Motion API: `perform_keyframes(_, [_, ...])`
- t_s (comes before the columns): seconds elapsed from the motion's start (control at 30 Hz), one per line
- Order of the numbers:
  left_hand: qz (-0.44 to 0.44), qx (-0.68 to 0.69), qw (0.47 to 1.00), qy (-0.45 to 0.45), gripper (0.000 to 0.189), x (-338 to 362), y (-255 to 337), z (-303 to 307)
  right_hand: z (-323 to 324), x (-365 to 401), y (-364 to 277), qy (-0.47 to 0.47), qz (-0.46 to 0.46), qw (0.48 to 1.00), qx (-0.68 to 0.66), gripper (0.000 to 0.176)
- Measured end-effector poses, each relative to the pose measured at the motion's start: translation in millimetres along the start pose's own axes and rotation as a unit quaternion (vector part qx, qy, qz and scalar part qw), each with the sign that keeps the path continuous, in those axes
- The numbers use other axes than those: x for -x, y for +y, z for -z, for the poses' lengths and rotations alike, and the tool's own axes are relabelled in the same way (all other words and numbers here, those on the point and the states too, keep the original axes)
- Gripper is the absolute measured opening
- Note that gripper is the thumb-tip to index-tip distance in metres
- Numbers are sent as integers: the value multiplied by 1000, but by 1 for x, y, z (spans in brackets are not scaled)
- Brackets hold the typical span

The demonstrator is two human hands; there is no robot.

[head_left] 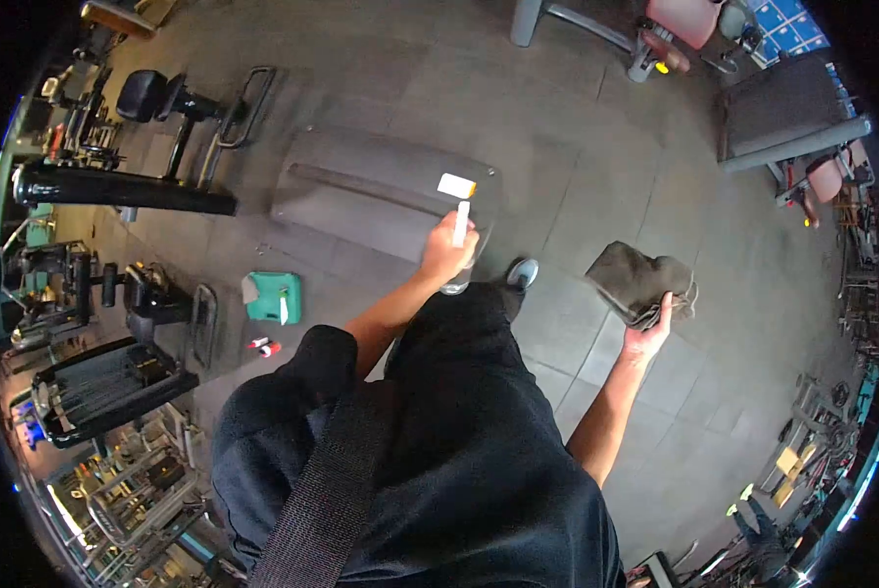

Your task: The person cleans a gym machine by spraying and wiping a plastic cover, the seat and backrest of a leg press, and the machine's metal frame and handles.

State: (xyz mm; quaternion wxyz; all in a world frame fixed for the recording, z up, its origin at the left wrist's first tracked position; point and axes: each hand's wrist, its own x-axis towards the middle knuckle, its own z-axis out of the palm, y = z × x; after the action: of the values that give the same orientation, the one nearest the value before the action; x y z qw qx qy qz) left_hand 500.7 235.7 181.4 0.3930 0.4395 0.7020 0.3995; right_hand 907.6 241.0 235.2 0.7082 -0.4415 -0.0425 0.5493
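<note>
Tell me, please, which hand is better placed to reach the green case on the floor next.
Probably the left hand: the green case lies on that side, nearer to it. It holds a white object, though. The right hand is farther away and holds a dark pouch-like item.

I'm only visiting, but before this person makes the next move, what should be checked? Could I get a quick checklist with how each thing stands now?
1. Left hand has a grip on the white object: ok.
2. Right hand has hold of the dark cloth item: ok.
3. The two hands are apart, not tangled: ok.
4. White-and-orange piece is joined to the white object: cannot tell; it shows just beyond it.
5. Floor to the left is free of loose things: not ok; a green case and a small red-and-white item lie there.
</note>
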Motion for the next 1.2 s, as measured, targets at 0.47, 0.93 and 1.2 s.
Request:
perform_keyframes(0.47, [11,57,975,214,22,-174,108,-120,92,-254,-102,59,-42,993,96,51])
perform_keyframes(0.93, [177,47,798,574,20,-275,125,-154,-424,-672,42,-242,-221,887,324,38])
perform_keyframes(1.2, [297,50,643,705,22,-333,108,-160,-679,-643,233,-400,-322,781,355,37])
